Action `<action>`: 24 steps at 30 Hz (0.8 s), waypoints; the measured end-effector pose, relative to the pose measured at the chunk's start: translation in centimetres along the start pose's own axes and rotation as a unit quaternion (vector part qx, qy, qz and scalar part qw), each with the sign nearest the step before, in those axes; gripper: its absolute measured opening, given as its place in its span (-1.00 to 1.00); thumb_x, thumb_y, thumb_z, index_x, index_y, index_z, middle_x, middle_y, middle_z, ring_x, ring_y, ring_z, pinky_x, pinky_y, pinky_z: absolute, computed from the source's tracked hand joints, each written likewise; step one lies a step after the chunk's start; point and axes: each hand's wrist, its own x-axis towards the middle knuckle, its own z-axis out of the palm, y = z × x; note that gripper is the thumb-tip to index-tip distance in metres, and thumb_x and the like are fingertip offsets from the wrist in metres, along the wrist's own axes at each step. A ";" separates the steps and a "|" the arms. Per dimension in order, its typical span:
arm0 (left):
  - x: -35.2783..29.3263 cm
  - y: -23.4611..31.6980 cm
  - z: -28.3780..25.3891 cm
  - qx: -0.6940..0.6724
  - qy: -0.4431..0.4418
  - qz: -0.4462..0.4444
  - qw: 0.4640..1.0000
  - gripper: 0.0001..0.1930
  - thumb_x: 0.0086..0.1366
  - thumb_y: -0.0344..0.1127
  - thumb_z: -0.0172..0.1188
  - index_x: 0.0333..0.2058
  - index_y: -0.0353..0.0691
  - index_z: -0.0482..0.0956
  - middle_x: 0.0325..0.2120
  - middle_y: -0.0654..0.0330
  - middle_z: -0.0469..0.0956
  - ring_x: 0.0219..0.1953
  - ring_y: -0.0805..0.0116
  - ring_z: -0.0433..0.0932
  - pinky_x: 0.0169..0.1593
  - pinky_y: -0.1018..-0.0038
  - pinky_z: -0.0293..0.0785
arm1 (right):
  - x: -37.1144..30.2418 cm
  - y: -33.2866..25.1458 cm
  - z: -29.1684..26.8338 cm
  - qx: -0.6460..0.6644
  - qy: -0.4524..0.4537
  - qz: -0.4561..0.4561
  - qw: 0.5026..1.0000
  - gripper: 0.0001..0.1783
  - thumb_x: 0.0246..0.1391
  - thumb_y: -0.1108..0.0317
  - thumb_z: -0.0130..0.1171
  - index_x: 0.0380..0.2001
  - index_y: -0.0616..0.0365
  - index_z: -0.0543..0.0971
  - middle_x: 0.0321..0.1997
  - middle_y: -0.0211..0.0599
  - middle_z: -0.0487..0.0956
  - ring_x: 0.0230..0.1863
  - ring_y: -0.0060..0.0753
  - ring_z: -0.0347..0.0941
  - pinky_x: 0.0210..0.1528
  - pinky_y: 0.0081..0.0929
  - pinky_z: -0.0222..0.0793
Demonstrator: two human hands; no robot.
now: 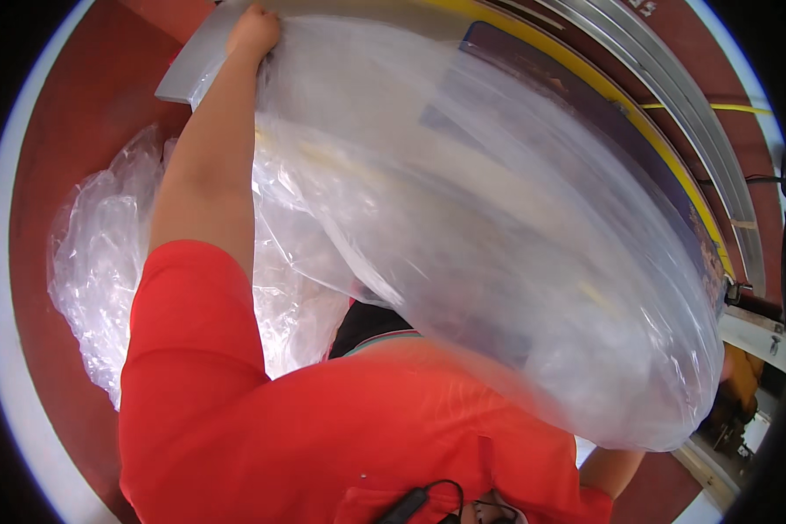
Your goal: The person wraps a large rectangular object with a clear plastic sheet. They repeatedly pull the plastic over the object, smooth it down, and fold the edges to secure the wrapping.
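Note:
A large sheet of clear plastic film (498,236) is spread out in front of me, billowing and blurred in places. At the far left, my left hand (255,33) is closed on the film's upper corner, over the end of a grey metal surface (188,65). My right forearm (611,472) shows at the lower right. The film hides my right hand, so its fingers cannot be made out. More crumpled clear film (100,262) hangs beside and below my left arm, down toward the red floor.
Beneath the film, a worktable has a dark blue panel (533,65) and a yellow edge strip (616,96). A long metal rail (672,96) curves along the far right. Machine parts (742,419) stand at the right. Red floor (52,192) lies on the left.

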 end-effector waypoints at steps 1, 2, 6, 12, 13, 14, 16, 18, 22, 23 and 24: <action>0.1 0.0 -0.1 0.016 -0.008 -0.009 1.000 -0.64 0.06 -0.11 -0.18 -0.24 -0.17 0.37 -0.24 0.03 0.40 -0.15 0.12 0.35 -0.11 0.32 0.25 | -0.1 0.7 -0.4 0.007 0.019 -0.010 1.000 -0.78 -0.24 0.38 0.06 -0.41 0.17 0.39 -0.47 -0.39 0.38 -0.50 -0.49 0.28 -0.49 -0.62 0.19; 0.3 -0.1 0.1 0.032 -0.016 -0.017 0.999 -0.64 0.06 -0.11 -0.20 -0.22 -0.16 0.36 -0.22 0.03 0.39 -0.13 0.12 0.34 -0.10 0.32 0.25 | -0.7 1.2 -0.7 0.017 0.037 -0.021 0.999 -0.76 -0.25 0.37 0.07 -0.41 0.17 0.39 -0.46 -0.39 0.38 -0.49 -0.50 0.27 -0.48 -0.62 0.19; 0.4 -0.5 0.7 0.051 -0.028 -0.022 0.998 -0.64 0.08 -0.11 -0.22 -0.20 -0.14 0.35 -0.19 0.03 0.37 -0.12 0.10 0.33 -0.09 0.30 0.24 | -4.5 1.4 -4.0 0.049 0.083 -0.073 0.993 -0.69 -0.30 0.33 0.10 -0.39 0.18 0.37 -0.43 -0.39 0.37 -0.46 -0.53 0.27 -0.45 -0.65 0.18; 2.9 -5.5 1.2 0.226 -0.029 0.183 0.956 -0.63 0.15 -0.11 -0.29 -0.31 -0.25 0.39 -0.25 -0.08 0.37 -0.18 0.04 0.35 -0.12 0.27 0.27 | -15.2 -0.1 -12.1 0.040 0.124 -0.041 0.991 -0.58 -0.38 0.27 0.16 -0.36 0.18 0.35 -0.39 -0.39 0.36 -0.42 -0.58 0.26 -0.41 -0.69 0.18; 1.9 -3.2 1.4 0.096 -0.026 0.066 0.993 -0.63 0.14 -0.11 -0.27 -0.31 -0.28 0.39 -0.24 -0.09 0.36 -0.18 0.03 0.35 -0.13 0.25 0.27 | -18.1 -0.4 -13.6 0.011 0.168 0.014 0.986 -0.56 -0.40 0.26 0.17 -0.35 0.18 0.34 -0.38 -0.39 0.36 -0.41 -0.59 0.25 -0.40 -0.69 0.18; 1.1 -1.2 0.8 0.061 -0.054 0.072 0.994 -0.62 0.14 -0.10 -0.24 -0.26 -0.27 0.37 -0.22 -0.12 0.34 -0.15 0.02 0.33 -0.10 0.24 0.24 | -21.7 -1.7 -15.1 -0.081 0.264 0.133 0.952 -0.51 -0.43 0.25 0.19 -0.32 0.19 0.34 -0.37 -0.41 0.36 -0.40 -0.61 0.25 -0.38 -0.71 0.17; 3.8 -6.5 3.2 0.047 -0.025 0.076 0.996 -0.54 0.13 -0.02 -0.22 -0.14 -0.26 0.28 -0.17 -0.08 0.33 -0.09 0.02 0.29 -0.06 0.27 0.19 | -28.0 -5.5 -18.2 -0.137 0.371 0.225 0.891 -0.51 -0.33 0.47 0.11 -0.18 0.19 0.31 -0.24 -0.42 0.33 -0.29 -0.65 0.24 -0.24 -0.72 0.18; 4.3 -6.3 4.2 0.044 -0.027 0.080 0.995 -0.52 0.10 0.04 -0.17 -0.18 -0.25 0.31 -0.23 -0.05 0.38 -0.14 0.02 0.33 -0.11 0.29 0.23 | -33.3 -11.0 -20.8 -0.414 0.460 0.264 0.740 -0.56 -0.22 0.59 -0.04 -0.14 0.18 0.29 -0.13 -0.38 0.29 -0.08 -0.54 0.18 -0.02 -0.62 0.05; 6.6 -9.1 4.4 0.052 -0.010 0.090 0.995 -0.63 0.11 -0.03 -0.15 -0.27 -0.21 0.35 -0.34 -0.07 0.41 -0.24 -0.03 0.37 -0.23 0.26 0.28 | -26.3 -19.2 -14.9 -0.816 0.543 0.069 0.188 -0.63 -0.11 0.40 -0.04 -0.15 0.23 0.31 -0.05 -0.24 0.33 -0.10 -0.32 0.27 -0.08 -0.47 0.16; 6.8 -9.1 4.5 0.061 0.004 0.107 0.992 -0.63 0.11 -0.04 -0.15 -0.28 -0.22 0.35 -0.35 -0.07 0.41 -0.26 -0.03 0.38 -0.24 0.26 0.28 | -23.6 -16.8 -13.4 -0.821 0.528 -0.047 0.209 -0.61 -0.10 0.34 -0.06 -0.15 0.24 0.31 -0.04 -0.23 0.31 -0.08 -0.27 0.24 -0.07 -0.37 0.14; 7.0 -9.2 4.5 0.072 0.017 0.122 0.990 -0.64 0.12 -0.05 -0.15 -0.28 -0.23 0.34 -0.36 -0.08 0.41 -0.27 -0.04 0.38 -0.25 0.25 0.28 | -20.6 -14.3 -12.2 -0.824 0.495 -0.156 0.226 -0.59 -0.10 0.27 -0.07 -0.15 0.24 0.30 -0.03 -0.21 0.29 -0.05 -0.22 0.21 -0.05 -0.27 0.11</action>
